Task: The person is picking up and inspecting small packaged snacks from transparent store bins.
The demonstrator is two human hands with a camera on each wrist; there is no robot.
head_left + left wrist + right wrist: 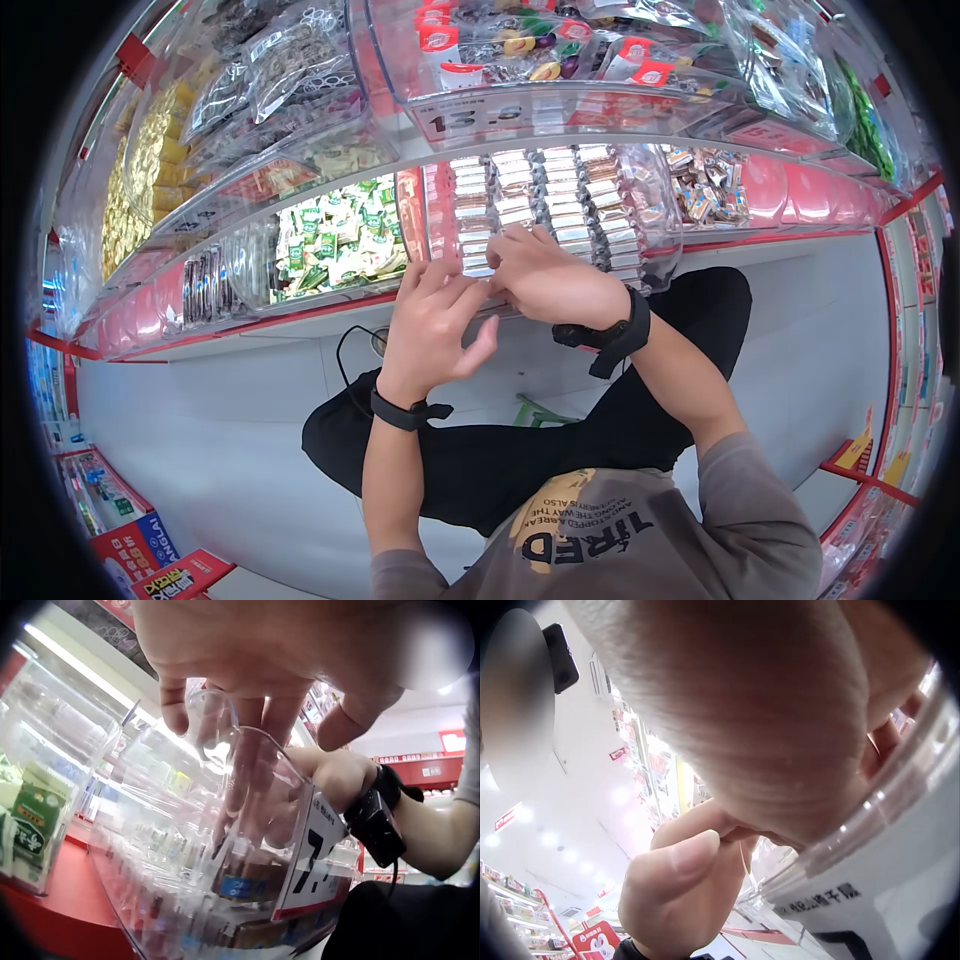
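Note:
A clear plastic bin (112,847) holds rows of shiny wrapped snack bars (515,190). A price card (311,862) is on its front. My left hand (435,325) reaches over the bin's front edge, with fairly straight fingers pointing down among the bars and the thumb held apart. Close beside it, on the right, my right hand (560,280) bends its fingers over the same edge. Through the clear wall in the left wrist view, fingers show near brown bars with blue labels (244,887). The right fingertips are hidden, so I cannot tell whether they pinch a bar.
Left of the bin are green-and-white packets (340,240) in another clear bin; loose small packets (710,190) lie to its right. An upper shelf edge (470,118) with bagged goods overhangs the work. Black-trousered legs (700,310) and a green stool (545,412) are below.

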